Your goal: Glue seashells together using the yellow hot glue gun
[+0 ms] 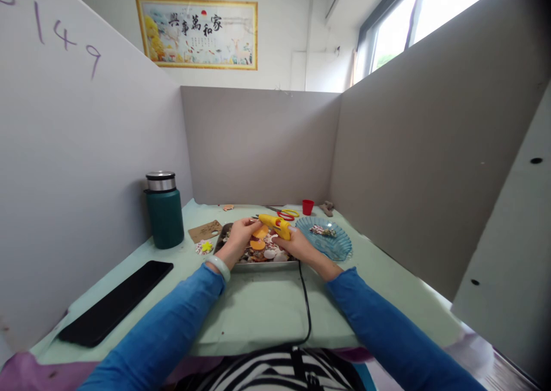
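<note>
My right hand point(298, 246) is wrapped round the grip of a yellow hot glue gun point(274, 223), whose nozzle points left. The fingers of my left hand point(241, 237) are pinched together close to the nozzle tip; what they hold is too small to make out. Both hands are above a metal tray point(258, 266) full of shells point(270, 255) and small pieces. Two orange pieces point(257, 244) show among the shells below the glue gun. A black cord point(306, 299) runs from near my right hand to the table's front edge.
Left are a green bottle point(165, 219), a black phone point(118, 302), a brown card point(204, 232) and a small flower-like decoration point(205, 246). Scissors point(287, 213) and a red cup point(307, 207) lie behind the tray. A blue glass plate point(340, 243) is right. Grey partitions point(262, 144) surround the table.
</note>
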The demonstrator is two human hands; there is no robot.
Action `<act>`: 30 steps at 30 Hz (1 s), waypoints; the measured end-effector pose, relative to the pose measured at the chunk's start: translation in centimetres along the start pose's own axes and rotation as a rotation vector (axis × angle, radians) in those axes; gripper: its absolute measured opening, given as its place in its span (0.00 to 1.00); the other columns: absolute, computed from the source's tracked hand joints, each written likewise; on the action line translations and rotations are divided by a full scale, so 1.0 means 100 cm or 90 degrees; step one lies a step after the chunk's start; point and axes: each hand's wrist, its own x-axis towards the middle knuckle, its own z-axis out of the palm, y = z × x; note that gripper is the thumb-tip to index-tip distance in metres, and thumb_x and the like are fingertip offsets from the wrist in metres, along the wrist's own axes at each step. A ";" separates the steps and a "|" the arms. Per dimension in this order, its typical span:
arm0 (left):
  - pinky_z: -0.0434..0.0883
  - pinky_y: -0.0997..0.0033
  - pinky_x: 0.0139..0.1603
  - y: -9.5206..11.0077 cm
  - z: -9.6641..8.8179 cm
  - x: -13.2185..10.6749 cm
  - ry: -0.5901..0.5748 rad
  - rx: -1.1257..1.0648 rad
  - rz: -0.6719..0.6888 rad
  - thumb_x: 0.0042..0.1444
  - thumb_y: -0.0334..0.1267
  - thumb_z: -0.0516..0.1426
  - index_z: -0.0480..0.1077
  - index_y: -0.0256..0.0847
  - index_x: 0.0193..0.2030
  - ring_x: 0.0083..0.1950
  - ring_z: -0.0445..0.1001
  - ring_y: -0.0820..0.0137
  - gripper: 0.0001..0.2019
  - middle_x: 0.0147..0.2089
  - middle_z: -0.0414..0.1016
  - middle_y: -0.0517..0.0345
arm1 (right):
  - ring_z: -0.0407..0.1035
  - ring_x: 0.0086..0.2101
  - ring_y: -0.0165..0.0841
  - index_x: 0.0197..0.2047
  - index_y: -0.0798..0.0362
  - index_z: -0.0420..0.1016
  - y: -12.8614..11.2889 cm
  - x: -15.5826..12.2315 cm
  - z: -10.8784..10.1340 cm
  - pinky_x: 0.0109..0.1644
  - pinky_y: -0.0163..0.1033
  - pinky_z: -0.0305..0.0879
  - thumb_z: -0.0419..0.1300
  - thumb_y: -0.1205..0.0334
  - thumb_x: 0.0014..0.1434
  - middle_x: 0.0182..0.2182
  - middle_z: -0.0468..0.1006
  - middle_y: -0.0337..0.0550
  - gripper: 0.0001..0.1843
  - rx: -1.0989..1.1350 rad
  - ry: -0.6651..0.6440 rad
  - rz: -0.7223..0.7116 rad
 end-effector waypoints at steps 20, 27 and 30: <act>0.69 0.72 0.25 0.002 0.000 -0.002 0.006 0.001 -0.006 0.36 0.47 0.69 0.71 0.34 0.32 0.25 0.74 0.69 0.21 0.26 0.75 0.54 | 0.61 0.22 0.27 0.40 0.57 0.74 0.000 0.000 0.000 0.26 0.33 0.58 0.61 0.59 0.50 0.20 0.67 0.34 0.15 -0.012 0.002 -0.003; 0.70 0.72 0.26 0.000 0.000 -0.001 0.008 -0.001 0.000 0.36 0.46 0.69 0.71 0.33 0.31 0.25 0.74 0.70 0.20 0.27 0.75 0.54 | 0.61 0.22 0.27 0.41 0.57 0.74 0.001 0.000 -0.001 0.27 0.33 0.58 0.62 0.58 0.50 0.21 0.68 0.33 0.16 -0.023 -0.001 -0.002; 0.69 0.72 0.25 0.000 0.000 0.000 0.008 0.003 0.001 0.37 0.46 0.69 0.71 0.34 0.31 0.25 0.73 0.70 0.20 0.27 0.75 0.55 | 0.61 0.22 0.27 0.41 0.57 0.74 -0.001 0.000 -0.001 0.26 0.33 0.58 0.62 0.58 0.50 0.21 0.68 0.33 0.16 -0.023 -0.003 0.006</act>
